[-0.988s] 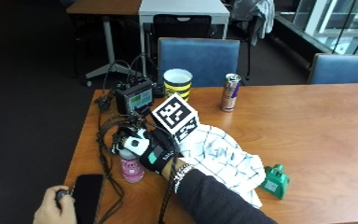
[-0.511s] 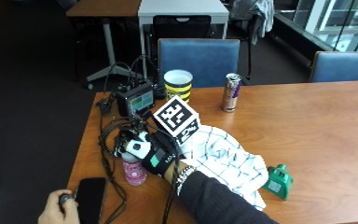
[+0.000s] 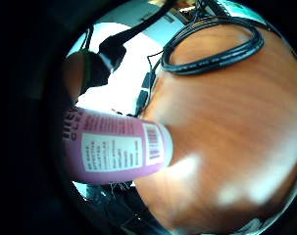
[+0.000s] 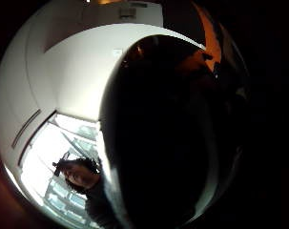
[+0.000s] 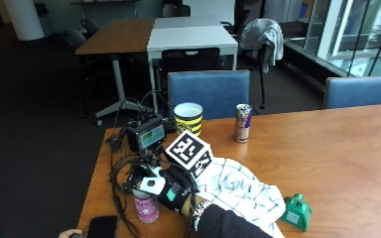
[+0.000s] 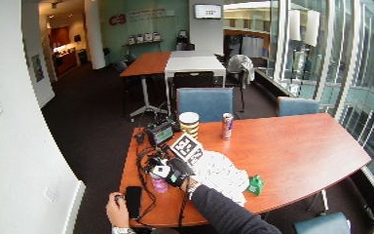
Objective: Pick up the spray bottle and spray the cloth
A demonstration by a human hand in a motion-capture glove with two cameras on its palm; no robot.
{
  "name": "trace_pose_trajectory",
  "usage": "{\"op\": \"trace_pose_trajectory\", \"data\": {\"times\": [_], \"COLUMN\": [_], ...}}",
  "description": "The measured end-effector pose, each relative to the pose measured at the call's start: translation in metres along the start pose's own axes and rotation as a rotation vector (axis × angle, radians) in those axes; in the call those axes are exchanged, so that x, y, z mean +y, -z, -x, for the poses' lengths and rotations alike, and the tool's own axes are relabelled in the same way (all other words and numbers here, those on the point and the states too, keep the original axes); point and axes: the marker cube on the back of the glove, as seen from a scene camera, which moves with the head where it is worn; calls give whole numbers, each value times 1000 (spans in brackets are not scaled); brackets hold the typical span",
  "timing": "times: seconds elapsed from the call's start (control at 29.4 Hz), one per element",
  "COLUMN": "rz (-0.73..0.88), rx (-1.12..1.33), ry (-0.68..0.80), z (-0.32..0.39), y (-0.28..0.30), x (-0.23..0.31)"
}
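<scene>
On the wooden table (image 5: 349,144), a black phone (image 5: 102,227) lies at the near left edge. At its 3 o'clock stands the pink spray bottle (image 5: 146,208). The gloved right hand (image 5: 167,188) is at the bottle's top, and its fingers seem curled around it. At 3 o'clock from the hand lies the white checked cloth (image 5: 240,191). A green object (image 5: 296,213) is at the cloth's 4 o'clock. A yellow cup (image 5: 188,118) and a can (image 5: 243,123) stand at the cloth's 12 o'clock.
</scene>
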Motion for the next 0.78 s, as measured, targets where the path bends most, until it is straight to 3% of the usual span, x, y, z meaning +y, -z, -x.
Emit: {"op": "trace_pose_trajectory", "data": {"times": [0.24, 0.41, 0.78], "rz": [-41, 28, 140], "rx": [196, 427, 818], "ry": [-15, 5, 176], "z": [17, 45, 124], "y": [17, 42, 67], "x": [6, 9, 66]}}
